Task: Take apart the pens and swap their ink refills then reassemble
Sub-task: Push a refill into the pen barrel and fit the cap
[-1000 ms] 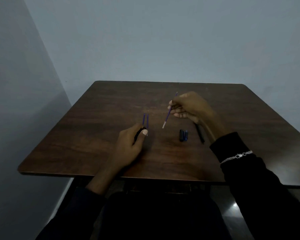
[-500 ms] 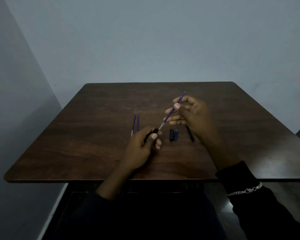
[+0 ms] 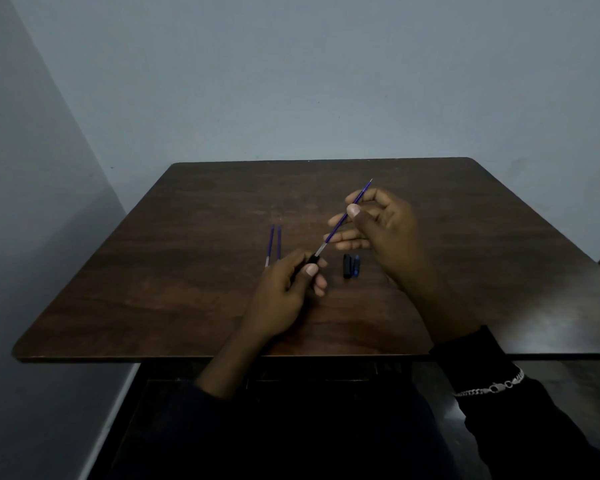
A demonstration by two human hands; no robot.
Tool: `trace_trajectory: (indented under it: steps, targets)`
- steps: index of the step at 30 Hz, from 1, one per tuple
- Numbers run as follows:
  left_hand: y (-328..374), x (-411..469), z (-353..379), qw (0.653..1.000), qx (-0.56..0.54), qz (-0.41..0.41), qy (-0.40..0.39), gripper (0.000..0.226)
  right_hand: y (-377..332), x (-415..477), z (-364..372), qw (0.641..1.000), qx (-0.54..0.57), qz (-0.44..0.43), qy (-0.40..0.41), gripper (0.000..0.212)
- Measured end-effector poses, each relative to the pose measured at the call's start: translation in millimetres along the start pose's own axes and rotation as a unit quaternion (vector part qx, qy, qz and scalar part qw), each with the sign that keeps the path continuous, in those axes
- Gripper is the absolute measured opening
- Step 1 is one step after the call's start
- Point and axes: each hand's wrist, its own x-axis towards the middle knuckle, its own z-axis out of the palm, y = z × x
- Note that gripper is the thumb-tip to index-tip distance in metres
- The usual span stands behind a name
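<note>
Dim and cool, washed throughout in grey-blue light. Behind, a plain pale back wall (image 3: 309, 81) meeting a darker side wall (image 3: 25, 220) on the left along a slanting corner line, with one small dark speck low near that corner. In front, a dark wood-grain bench (image 3: 174, 289) with rounded corners and a faint sheen at its right end, a pale strip (image 3: 115, 403) running down below its left edge, and glossy dark floor (image 3: 579, 374) to the right.

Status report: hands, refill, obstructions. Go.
Left hand grips black barrel. Right hand pinches refill, end at barrel mouth. Nothing blocking; loose pen parts alongside.
</note>
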Motion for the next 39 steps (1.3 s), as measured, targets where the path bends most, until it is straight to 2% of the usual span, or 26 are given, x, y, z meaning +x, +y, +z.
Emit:
trace_trajectory:
  steps: [8, 11, 18, 22, 25, 27, 34, 39]
  targets:
    - [0.4, -0.5, -0.8, 1.000, -0.002, 0.007, -0.001, 0.021, 4.4, -2.8, 3.8, 1.000, -0.013, 0.001, -0.011, 0.008]
    - [-0.7, 0.1, -0.7, 1.000, -0.009, 0.011, 0.002, 0.021, 9.3, -3.3, 6.1, 0.998, -0.048, -0.001, -0.026, 0.009]
    - [-3.5, 0.4, -1.3, 0.999, -0.030, 0.024, 0.002, 0.020, 21.8, -13.0, 16.7, 0.990, -0.093, -0.010, -0.102, 0.005]
    - [-3.3, 0.6, -0.5, 0.999, -0.025, 0.020, 0.000, 0.021, 21.9, -8.4, 9.8, 0.992, -0.103, 0.018, -0.075, 0.030]
    - [-3.3, 1.3, -0.8, 1.000, -0.025, 0.018, 0.003, 0.020, 16.1, -4.0, 6.7, 0.994, -0.098, -0.014, -0.037, 0.019]
    - [-4.0, 1.1, -1.2, 1.000, -0.015, 0.020, 0.004, 0.020, 14.0, -2.2, 7.5, 0.992, -0.113, -0.028, -0.040, 0.012]
    - [-3.8, 0.7, -2.3, 0.999, 0.024, 0.029, 0.006, 0.017, 19.8, 0.2, 7.8, 0.984, -0.173, -0.022, -0.043, 0.008]
    - [-2.3, 0.9, -3.3, 1.000, 0.016, 0.020, 0.003, 0.018, 12.4, 1.8, -3.4, 0.987, -0.157, 0.002, -0.037, 0.015]
